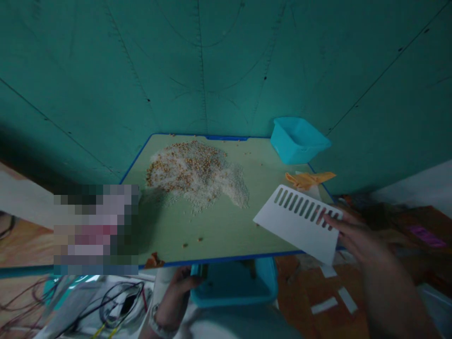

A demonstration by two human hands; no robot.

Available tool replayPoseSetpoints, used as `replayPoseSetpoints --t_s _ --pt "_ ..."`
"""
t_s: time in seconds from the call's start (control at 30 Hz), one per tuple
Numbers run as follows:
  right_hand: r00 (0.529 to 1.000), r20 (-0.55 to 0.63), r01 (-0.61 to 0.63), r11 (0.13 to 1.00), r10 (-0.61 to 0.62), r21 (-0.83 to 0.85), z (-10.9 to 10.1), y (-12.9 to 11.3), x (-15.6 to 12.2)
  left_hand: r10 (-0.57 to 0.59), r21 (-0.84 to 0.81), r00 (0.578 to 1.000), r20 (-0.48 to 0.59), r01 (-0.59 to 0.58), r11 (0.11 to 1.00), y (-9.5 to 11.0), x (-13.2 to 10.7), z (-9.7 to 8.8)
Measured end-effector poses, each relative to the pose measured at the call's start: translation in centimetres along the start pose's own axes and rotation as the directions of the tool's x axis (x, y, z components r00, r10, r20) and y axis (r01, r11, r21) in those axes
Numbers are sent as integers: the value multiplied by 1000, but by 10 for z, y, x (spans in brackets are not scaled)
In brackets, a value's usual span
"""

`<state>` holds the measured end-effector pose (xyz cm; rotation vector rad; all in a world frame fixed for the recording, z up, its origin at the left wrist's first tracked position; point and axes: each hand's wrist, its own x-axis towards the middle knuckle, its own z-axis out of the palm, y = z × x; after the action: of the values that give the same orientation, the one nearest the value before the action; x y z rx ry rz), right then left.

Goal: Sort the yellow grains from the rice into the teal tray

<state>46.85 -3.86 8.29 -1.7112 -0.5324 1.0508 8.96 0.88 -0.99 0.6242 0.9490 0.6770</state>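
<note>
The right hand [355,233] held the scraper [293,226] by its right end, fingers pinched on the slotted side, and the blade reached out to the left over the near right part of the surface [229,235]. Its long axis ran from the hand leftward and a little away from the person, with the slots along the far side and the plain long edge toward the person. Whether the blade touched the surface or hung just above it, I could not tell.

The pile [197,172] lay left of the scraper and farther off, on the far left half of the surface: pale grains, with brown beans thickest at its back and left. Its pale right tip came nearest the scraper's left end, with a bare gap between. That gap seemed the relation that counted most.

The left hand [181,285] was closed on the left rim of the near tub [233,301], below the near edge of the surface. In the view it was closer to the pile than the right hand was, but it was lower and taken up with the tub. Two stray beans [200,239] lay between pile and near edge. The far tub [300,150] stood at the far right corner, with an orange cloth [310,179] just in front.
</note>
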Motion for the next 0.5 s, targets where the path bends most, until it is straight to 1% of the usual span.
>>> replayPoseSetpoints --t_s 0.07,0.17,0.27,0.4,0.5 --pt "999 39 13 1000 -12 -16 5 2 0 16 -16 1000 -17 -17 1000 -1 -2 -3" --pt "998 57 39 999 -38 -18 15 4 2 22 -45 999 -31 -23 999 -2 -7 -8" --pt "996 80 29 1000 -29 2 28 6 3 20 -66 999 -38 -23 998 -2 -12 -15" --pt "978 206 15 1000 -17 11 55 6 5 27 -100 997 -68 -34 994 2 -22 -26" --pt "953 301 28 1000 -31 14 81 1 10 43 -114 991 -126 -58 992 10 -30 -31"
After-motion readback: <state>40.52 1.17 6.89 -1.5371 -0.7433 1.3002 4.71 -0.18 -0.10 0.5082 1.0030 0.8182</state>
